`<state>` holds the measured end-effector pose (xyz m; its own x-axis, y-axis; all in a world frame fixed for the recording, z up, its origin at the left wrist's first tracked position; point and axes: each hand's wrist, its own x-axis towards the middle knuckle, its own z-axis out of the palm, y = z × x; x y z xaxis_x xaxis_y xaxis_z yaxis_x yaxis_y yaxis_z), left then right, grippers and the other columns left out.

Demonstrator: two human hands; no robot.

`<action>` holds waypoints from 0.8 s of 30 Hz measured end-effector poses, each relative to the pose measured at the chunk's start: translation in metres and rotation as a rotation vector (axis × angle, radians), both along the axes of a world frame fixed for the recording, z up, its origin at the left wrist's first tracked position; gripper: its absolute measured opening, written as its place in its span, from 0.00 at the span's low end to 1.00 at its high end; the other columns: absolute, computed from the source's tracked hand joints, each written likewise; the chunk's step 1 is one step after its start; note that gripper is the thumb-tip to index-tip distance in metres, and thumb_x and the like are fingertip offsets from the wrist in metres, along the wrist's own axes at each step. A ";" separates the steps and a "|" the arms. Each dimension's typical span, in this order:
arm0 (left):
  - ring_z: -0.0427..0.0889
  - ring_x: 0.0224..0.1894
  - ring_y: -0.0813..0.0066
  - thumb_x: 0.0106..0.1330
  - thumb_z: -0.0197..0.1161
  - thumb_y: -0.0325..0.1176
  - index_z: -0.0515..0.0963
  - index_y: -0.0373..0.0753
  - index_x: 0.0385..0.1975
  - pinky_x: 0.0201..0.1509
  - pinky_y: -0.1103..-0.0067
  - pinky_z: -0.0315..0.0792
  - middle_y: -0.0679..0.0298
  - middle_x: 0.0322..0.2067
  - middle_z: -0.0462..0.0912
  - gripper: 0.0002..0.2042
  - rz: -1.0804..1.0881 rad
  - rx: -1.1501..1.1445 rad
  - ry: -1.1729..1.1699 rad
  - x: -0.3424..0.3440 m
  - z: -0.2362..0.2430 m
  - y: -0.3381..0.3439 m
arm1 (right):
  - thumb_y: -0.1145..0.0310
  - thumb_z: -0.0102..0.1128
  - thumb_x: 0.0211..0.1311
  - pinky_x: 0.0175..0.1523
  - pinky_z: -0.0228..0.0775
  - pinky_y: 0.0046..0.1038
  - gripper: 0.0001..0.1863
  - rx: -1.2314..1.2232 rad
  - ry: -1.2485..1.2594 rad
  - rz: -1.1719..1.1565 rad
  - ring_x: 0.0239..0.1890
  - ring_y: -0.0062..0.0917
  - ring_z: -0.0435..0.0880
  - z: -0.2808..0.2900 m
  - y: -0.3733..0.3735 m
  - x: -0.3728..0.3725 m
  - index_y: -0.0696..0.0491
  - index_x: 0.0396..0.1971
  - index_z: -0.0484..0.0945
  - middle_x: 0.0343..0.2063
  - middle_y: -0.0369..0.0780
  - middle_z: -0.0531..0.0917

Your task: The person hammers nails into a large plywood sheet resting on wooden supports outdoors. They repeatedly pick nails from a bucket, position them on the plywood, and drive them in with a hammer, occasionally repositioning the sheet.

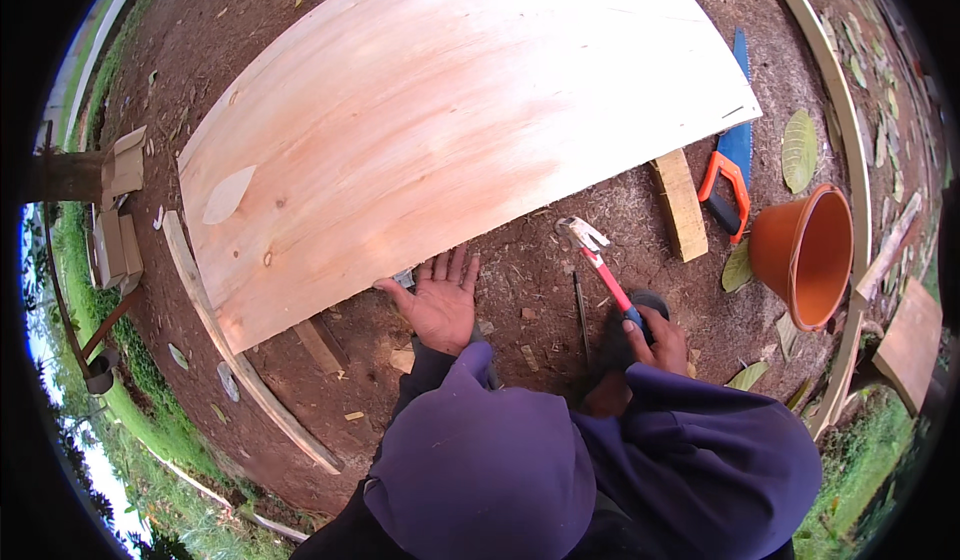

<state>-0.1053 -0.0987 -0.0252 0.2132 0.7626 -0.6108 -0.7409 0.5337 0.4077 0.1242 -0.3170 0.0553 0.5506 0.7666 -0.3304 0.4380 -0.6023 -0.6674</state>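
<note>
A pale plywood sheet [450, 130] rests on wooden blocks [680, 205] above the dirt ground. At its near edge my left hand [442, 300] is open, palm up, fingertips by the edge; a small greyish object [401, 278] beside the thumb is mostly hidden. My right hand [655, 336] grips a red-and-blue-handled claw hammer [608, 278], its head pointing toward the sheet. A thin dark rod [581, 312] lies on the dirt between my hands, left of the hammer.
At right are an orange-handled handsaw [730, 198], an orange bucket [800, 255], a long timber [838, 80] and a board [905, 345]. Another timber [250, 380] lies at left, near cardboard [125, 240]. Dry leaves [799, 150] are scattered about; my purple-clothed knees fill the lower foreground.
</note>
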 end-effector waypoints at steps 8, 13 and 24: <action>0.64 0.73 0.47 0.64 0.52 0.76 0.54 0.30 0.72 0.74 0.56 0.64 0.42 0.70 0.62 0.54 -0.052 0.005 0.158 -0.068 0.011 -0.002 | 0.63 0.62 0.72 0.34 0.73 0.29 0.15 0.056 0.029 -0.093 0.29 0.22 0.83 -0.033 -0.028 -0.001 0.56 0.51 0.83 0.28 0.44 0.86; 0.80 0.50 0.58 0.77 0.41 0.67 0.66 0.32 0.60 0.57 0.60 0.76 0.51 0.49 0.77 0.37 0.340 -0.053 0.775 -0.175 0.007 0.029 | 0.61 0.61 0.73 0.37 0.75 0.28 0.16 0.045 0.058 -0.122 0.30 0.20 0.83 -0.054 -0.039 0.001 0.55 0.53 0.83 0.27 0.41 0.85; 0.77 0.58 0.54 0.72 0.37 0.73 0.73 0.39 0.63 0.63 0.56 0.73 0.53 0.56 0.78 0.42 0.771 0.040 0.743 -0.365 -0.035 0.123 | 0.61 0.62 0.71 0.44 0.77 0.40 0.16 0.063 -0.001 -0.004 0.37 0.47 0.87 -0.026 0.007 -0.005 0.59 0.49 0.82 0.34 0.53 0.86</action>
<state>-0.4707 0.0242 -0.0601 -0.7495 0.5552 -0.3606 -0.4314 0.0036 0.9022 0.1191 -0.3104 0.0294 0.5542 0.7834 -0.2813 0.4364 -0.5613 -0.7032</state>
